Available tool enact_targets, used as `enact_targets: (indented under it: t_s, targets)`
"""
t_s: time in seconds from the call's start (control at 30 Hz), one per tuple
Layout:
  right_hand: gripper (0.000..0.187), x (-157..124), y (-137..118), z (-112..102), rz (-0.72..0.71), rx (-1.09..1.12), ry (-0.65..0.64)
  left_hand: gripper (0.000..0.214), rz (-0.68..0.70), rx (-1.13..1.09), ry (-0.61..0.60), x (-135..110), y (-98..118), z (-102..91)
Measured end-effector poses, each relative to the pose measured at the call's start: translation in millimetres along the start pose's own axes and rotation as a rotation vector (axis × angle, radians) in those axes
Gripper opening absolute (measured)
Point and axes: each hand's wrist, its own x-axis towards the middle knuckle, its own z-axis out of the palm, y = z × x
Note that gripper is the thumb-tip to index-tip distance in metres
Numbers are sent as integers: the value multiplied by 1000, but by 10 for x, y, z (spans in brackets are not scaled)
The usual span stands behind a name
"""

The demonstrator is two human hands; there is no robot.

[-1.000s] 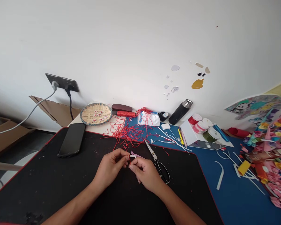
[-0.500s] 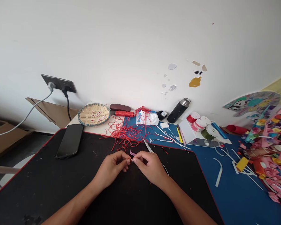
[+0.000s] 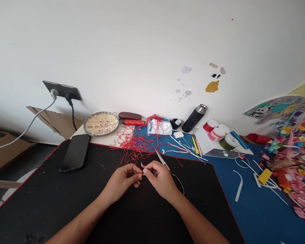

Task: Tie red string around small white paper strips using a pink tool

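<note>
My left hand (image 3: 123,183) is closed in a pinch, thumb against forefinger, on a tiny piece with a bit of red at the tips. Right beside it, my right hand (image 3: 159,178) pinches the same small spot, fingertips almost touching the left ones. A thin, curled purple strip (image 3: 142,165) sticks up by the right fingertips; the fingers hide most of it. Scissors (image 3: 161,158) lie just beyond my right hand, partly covered by it, blades pointing away. Both hands are above the black mat (image 3: 91,196).
Cut red cords (image 3: 139,144) are heaped beyond the hands. A phone (image 3: 75,153) and woven basket (image 3: 101,124) stand left. A red thread spool (image 3: 134,122), black flask (image 3: 194,118), and ribbon rolls (image 3: 216,134) line the wall. White strips (image 3: 239,186) and colourful paper pieces (image 3: 300,176) lie right.
My right hand has shifted slightly, its fingers curling more over the purple strip, so less of it shows. More of the scissors' handle is visible. My left hand stays nearly still.
</note>
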Motion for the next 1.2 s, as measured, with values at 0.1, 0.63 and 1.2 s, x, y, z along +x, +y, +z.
enact_targets:
  t_s: [0.1, 0.63, 1.2]
  targets:
    - [12, -8, 21, 25, 20, 36, -12, 32, 2, 13, 5, -4, 15, 12]
    - [13, -30, 55, 56, 25, 108, 20, 23, -16, 86, 15, 0, -16, 48]
    - [14, -76, 75, 60, 47, 181, 48, 16, 0, 204, -2, -23, 11, 103]
